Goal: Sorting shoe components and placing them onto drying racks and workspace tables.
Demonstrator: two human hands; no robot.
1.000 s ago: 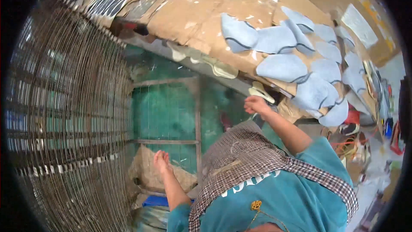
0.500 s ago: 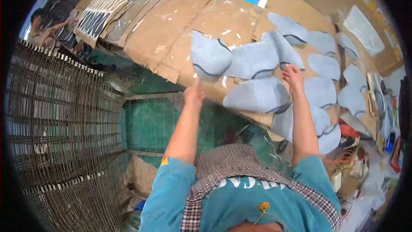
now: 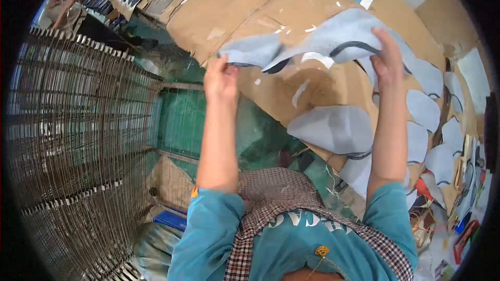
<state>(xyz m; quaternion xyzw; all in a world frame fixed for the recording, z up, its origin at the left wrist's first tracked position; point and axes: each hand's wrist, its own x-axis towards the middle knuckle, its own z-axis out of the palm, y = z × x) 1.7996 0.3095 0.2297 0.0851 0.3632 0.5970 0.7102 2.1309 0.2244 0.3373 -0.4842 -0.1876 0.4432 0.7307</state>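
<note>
Grey cut piece [image 3: 333, 39] now lifted off the cardboard [image 3: 250, 5] by both hands.

1. Brown cardboard sheets [image 3: 312, 88] cover the worktable across the upper frame.
2. A wire mesh rack [image 3: 67, 140] fills the left.
3. Green netting [image 3: 187, 119] sits at centre left.

Left hand [image 3: 221, 77]: up from beside the green frame a second ago, now gripping the left end of a grey cut piece [image 3: 317, 41].
Right hand [image 3: 386, 58]: now pinching its right end.
Grey cut piece: lifted off the cardboard-covered table [image 3: 250, 5], sagging between both hands.
</note>
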